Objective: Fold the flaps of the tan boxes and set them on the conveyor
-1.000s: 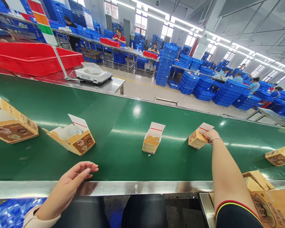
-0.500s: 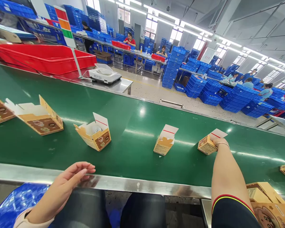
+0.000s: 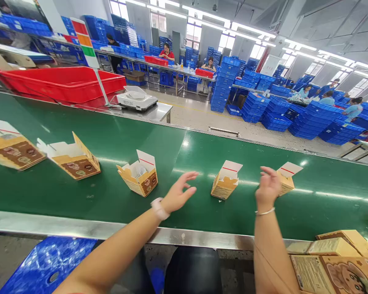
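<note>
My left hand (image 3: 180,192) hovers over the green belt with thumb and fingers apart, holding nothing. Just to its left stands an open carton (image 3: 144,183) with a clear wrapped item inside. To its right is a narrower open carton (image 3: 224,188), white flap up with a red line, between my two hands. My right hand (image 3: 268,188) is empty too, its fingers spread and slightly blurred. It partly covers another carton (image 3: 286,185) whose flap leans up; whether they touch, I cannot tell.
More open cartons (image 3: 81,165) stand at the belt's left. Printed cartons (image 3: 340,261) are stacked by the near right edge. Beyond the conveyor belt (image 3: 184,216) are a red tub (image 3: 64,83), a white scale (image 3: 138,99) and blue crates (image 3: 225,83). Several people work behind.
My right hand has come off the rightmost carton and moved left. My left hand has gone from the belt's near edge to above the belt. The cartons appear farther right.
</note>
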Demonstrator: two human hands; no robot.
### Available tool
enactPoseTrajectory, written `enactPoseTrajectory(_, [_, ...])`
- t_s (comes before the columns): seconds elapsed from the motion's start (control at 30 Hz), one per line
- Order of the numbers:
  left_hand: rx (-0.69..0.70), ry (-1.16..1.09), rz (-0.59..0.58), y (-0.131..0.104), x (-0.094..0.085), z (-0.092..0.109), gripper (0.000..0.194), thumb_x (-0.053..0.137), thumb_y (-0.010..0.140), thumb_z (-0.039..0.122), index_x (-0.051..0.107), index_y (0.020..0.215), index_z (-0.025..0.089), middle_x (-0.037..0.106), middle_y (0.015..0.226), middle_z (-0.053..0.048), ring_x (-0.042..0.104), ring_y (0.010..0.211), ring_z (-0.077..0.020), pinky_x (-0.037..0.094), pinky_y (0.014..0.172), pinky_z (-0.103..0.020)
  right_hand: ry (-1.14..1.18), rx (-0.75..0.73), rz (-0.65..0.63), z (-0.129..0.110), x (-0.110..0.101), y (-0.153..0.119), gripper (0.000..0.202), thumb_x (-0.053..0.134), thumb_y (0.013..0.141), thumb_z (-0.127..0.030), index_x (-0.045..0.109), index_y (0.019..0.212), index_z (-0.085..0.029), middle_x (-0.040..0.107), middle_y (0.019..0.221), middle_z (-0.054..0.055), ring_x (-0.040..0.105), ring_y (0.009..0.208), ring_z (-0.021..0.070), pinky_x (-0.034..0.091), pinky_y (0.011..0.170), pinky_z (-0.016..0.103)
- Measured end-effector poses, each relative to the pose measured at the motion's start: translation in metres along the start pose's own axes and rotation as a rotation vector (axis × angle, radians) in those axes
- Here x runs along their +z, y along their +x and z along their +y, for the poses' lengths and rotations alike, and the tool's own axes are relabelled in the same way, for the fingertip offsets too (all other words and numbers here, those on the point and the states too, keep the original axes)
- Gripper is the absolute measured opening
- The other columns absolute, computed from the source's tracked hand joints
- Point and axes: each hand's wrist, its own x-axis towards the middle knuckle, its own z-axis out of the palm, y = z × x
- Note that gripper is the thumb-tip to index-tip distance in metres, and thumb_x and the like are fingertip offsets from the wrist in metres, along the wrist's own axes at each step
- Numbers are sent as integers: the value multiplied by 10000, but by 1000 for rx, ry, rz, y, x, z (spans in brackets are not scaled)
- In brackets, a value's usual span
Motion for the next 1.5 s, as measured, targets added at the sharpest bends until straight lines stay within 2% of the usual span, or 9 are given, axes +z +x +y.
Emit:
enactPoseTrajectory(0.17, [338,380,-298,74,84,-33,558,520,826,405,459,1348,217,448,1430,-125,338,1353,-312,298,1067,-511,229,-175,-184,9,29,-72,437,446,902,-553,662,1009,-188,653,1044,124,588,1046,296,477,899,484])
enactPoseTrajectory(0.33, [327,492,-270,81,112,-25,278,479,885,354,668,1064,258,628,1230,-68,416,1273,-295,303,1022,-509,266,14,-153,16,30,-71,397,542,818,-563,652,705,-199,664,867,90,605,913,273,460,891,462])
enactPoseTrajectory(0.47, [98,207,-96,84,136,-6,139,550,841,242,653,918,190,645,1089,-95,534,1129,-239,363,1019,-430,345,485,39,12,35,-70,366,595,734,-540,566,754,-176,607,967,96,579,907,238,490,818,385])
enactPoseTrajectory(0.6, [-434,-267,25,96,157,5,554,652,736,105,437,1242,164,520,1278,-151,601,1022,-197,477,903,-339,386,874,61,19,33,-62,517,722,577,-389,440,975,-216,512,1070,63,575,920,202,528,692,284])
enactPoseTrajectory(0.93, [-615,-311,-71,106,177,24,497,714,705,148,498,1153,134,600,1170,-178,607,1040,-272,497,877,-378,339,971,-15,32,23,-47,475,656,687,-386,391,1039,-208,548,900,47,614,825,237,563,672,372])
enactPoseTrajectory(1.13, [175,-76,288,35,113,17,363,584,823,407,520,1114,200,571,1172,-126,559,1089,-251,474,892,-396,-86,187,401,-6,19,-77,600,545,842,-479,304,1294,-165,321,1289,195,299,1290,341,233,1089,587])
enactPoseTrajectory(1.23, [674,139,729,7,44,1,388,549,838,497,500,1117,232,554,1158,-95,525,1124,-251,423,964,-454,44,-180,147,-41,37,-91,682,502,897,-418,149,1416,-151,224,1385,212,236,1337,348,236,1068,618])
enactPoseTrajectory(1.3, [682,208,894,2,0,-6,415,528,862,492,472,1187,240,530,1222,-104,501,1162,-248,391,996,-462,154,-335,-98,-61,57,-97,687,471,916,-400,112,1449,-158,219,1421,209,222,1350,356,259,1046,632])
enactPoseTrajectory(1.5, [181,59,223,23,-44,-24,650,421,818,703,592,1170,183,584,1252,-147,518,1191,-287,375,1031,-440,310,-526,-516,-74,120,-103,519,466,902,-389,375,1365,-171,429,1352,172,309,1314,355,288,1025,637])
